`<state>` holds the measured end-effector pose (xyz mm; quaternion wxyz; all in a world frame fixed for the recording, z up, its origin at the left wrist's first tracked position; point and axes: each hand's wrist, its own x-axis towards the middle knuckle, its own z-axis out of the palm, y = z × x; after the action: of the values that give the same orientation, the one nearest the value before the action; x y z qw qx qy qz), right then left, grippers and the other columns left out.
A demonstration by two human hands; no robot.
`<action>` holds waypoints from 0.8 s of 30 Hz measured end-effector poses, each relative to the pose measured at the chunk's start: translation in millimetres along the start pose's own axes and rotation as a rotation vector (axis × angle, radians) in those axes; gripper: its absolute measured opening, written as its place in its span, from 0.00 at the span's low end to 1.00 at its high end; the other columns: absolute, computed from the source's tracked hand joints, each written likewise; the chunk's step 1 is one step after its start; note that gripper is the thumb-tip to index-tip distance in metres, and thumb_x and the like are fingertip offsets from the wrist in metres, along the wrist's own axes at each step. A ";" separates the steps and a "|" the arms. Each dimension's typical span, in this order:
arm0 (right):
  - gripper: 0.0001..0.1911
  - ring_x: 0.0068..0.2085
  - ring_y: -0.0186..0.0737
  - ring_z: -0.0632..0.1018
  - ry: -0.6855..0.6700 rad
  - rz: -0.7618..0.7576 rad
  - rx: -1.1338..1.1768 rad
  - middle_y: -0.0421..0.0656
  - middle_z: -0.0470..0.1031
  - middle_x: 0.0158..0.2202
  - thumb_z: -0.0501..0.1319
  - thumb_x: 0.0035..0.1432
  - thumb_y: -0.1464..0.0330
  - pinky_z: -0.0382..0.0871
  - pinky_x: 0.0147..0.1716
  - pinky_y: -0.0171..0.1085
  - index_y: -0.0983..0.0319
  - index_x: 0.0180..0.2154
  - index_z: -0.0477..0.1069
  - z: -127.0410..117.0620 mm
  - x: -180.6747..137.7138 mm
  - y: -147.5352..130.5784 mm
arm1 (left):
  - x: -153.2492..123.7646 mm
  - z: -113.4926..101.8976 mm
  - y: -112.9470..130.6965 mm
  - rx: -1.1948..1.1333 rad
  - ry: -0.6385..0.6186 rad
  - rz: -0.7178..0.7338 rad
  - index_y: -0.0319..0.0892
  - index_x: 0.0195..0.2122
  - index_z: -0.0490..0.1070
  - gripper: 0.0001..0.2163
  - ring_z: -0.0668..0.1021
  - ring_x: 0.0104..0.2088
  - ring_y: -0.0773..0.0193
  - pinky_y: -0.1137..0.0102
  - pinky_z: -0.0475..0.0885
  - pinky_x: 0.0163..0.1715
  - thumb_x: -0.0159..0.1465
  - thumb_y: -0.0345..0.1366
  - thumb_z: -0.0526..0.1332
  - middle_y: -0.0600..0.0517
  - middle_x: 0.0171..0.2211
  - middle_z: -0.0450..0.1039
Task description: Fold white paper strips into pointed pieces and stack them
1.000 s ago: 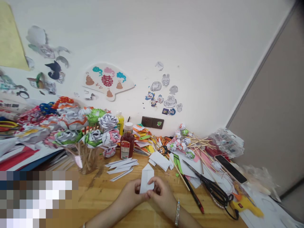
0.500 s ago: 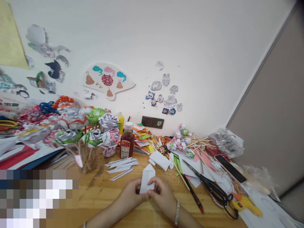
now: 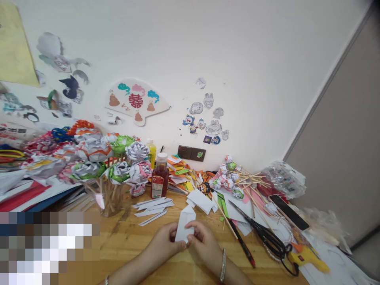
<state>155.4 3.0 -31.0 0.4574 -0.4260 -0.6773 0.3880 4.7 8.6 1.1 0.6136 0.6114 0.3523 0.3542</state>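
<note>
A folded white paper piece point(image 3: 185, 222) with a pointed top stands upright between both my hands over the wooden table point(image 3: 130, 241). My left hand point(image 3: 165, 241) pinches its lower left edge. My right hand point(image 3: 202, 241), with a bracelet on the wrist, pinches its lower right side. The fingertips of the two hands meet at the paper's bottom, which they hide.
Just behind lie white paper strips point(image 3: 152, 207); a red bottle point(image 3: 159, 177) and a cup of paper flowers point(image 3: 110, 174) stand there too. To the right lie black scissors point(image 3: 263, 229), a red pen point(image 3: 242, 243), a yellow glue gun point(image 3: 308, 257), a phone point(image 3: 289, 211) and skewers with paper balls point(image 3: 237, 180).
My hands and the paper stay almost in place; the paper's top leans slightly more to the right and the fingers have shifted a little on its lower edge.
</note>
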 end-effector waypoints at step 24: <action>0.18 0.25 0.32 0.69 -0.030 0.013 0.233 0.35 0.65 0.24 0.56 0.45 0.76 0.61 0.23 0.31 0.59 0.41 0.58 3.1 2.2 1.5 | 0.4 -2.7 -6.3 0.084 -0.012 0.040 0.37 0.35 0.67 0.14 0.72 0.35 0.61 0.71 0.65 0.34 0.45 0.26 0.56 0.52 0.34 0.73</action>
<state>152.3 5.1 -32.6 0.4910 -0.3684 -0.6316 0.4735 2.6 10.3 -5.2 0.5822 0.6457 0.3508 0.3479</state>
